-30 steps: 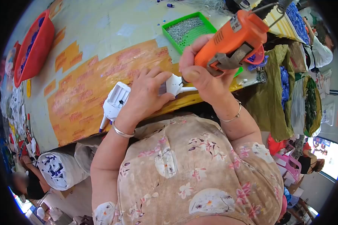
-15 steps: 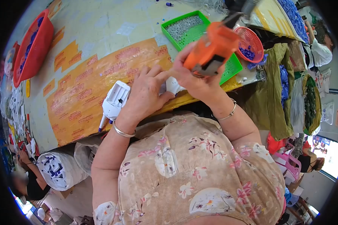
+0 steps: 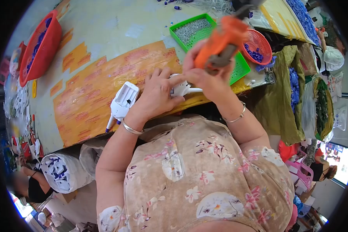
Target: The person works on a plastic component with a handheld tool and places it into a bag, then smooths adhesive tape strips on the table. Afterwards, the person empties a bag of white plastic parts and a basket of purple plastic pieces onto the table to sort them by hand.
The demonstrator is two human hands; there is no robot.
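My right hand (image 3: 208,79) is closed around an orange power screwdriver (image 3: 221,42), blurred by motion, with its lower end angled down toward a white plastic part (image 3: 179,89). That part lies at the table's front edge, a thin white stem pointing right. Bent over its left side, my left hand (image 3: 158,92) holds it against the tabletop and hides some of it. Left of my left wrist rests another white plastic housing (image 3: 124,99), with an open rectangular compartment and a purple-tipped stem. The tool's tip is mostly hidden by my fingers.
A green tray (image 3: 241,71) of small metal screws stands behind my right hand. Beside it is a red basket (image 3: 267,58) of purple pieces; a larger red basket (image 3: 46,65) sits far left. A white sack (image 3: 75,174) of parts stands below the table. Other people sit at both sides.
The white part under my left hand now shows more, its stem pointing right. The screwdriver has tilted and shifted slightly, its lower end nearer the part. The whole view has moved a little.
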